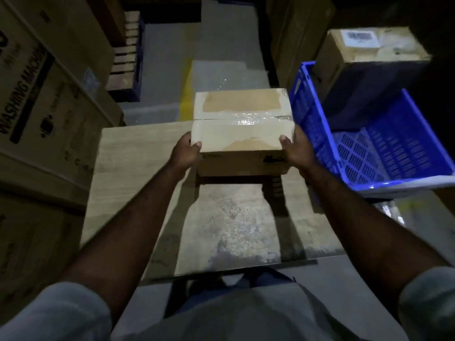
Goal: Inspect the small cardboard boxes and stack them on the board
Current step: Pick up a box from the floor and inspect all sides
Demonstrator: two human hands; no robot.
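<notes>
Here, left hand [184,153] and right hand [298,151] grip box [242,124] side edges, over far board [128,168] edge, crate [394,153] beside.

Both your arms reach straight out ahead and converge, forearms bare, light sleeves ending near the elbows. Your left hand [186,153] grips the box [242,119] on its left side, thumb over the top edge. Your right hand [296,150] mirrors it on the right side, thumb on top.
</notes>
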